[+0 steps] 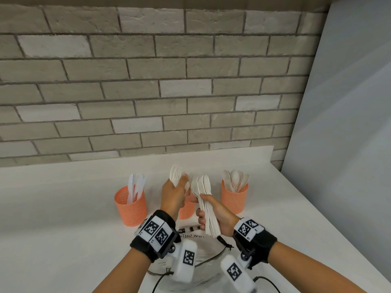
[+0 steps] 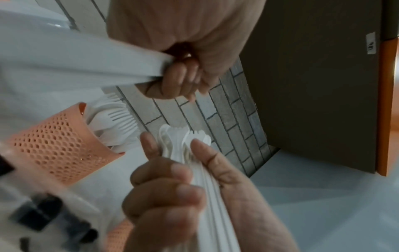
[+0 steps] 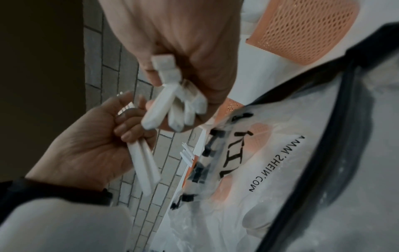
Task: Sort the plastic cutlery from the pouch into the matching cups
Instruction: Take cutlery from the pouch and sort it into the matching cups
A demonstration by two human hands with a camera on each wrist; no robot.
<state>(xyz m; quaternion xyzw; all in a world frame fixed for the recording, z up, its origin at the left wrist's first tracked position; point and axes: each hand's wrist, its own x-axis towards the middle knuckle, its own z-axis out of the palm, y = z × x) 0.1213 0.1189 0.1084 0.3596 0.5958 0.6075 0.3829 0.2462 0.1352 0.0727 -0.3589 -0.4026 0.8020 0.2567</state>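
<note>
From the head view, the left hand [image 1: 172, 194] is raised over the white table [image 1: 63, 197], fingers curled round a small bunch of white plastic forks [image 1: 176, 175] with the tines pointing up. Just beside it, the right hand [image 1: 215, 214] grips a thicker stack of white spoons [image 1: 202, 185], bowls up and handles running down through the palm. Three orange mesh cups stand in a row behind the hands: the left cup [image 1: 131, 206] holds knives, the right cup [image 1: 234, 197] holds spoons, and the middle cup [image 1: 187, 210] is mostly hidden by the hands. The clear pouch [image 1: 203, 248] (black printed lettering on it) lies flat on the table, nearest the person, under both wrists.

In the left wrist view, the left hand's fingers [image 2: 179, 80] close on blurred white fork handles, while the right hand's thumb and fingers clamp the spoon stack below. An orange cup [image 2: 56, 146] with forks in it stands just beside them.

In the right wrist view, the spoon handle ends [image 3: 170, 105] stick out of the right fist, the left hand pinches its fork handles nearby, and the pouch spreads below on the table.
</note>
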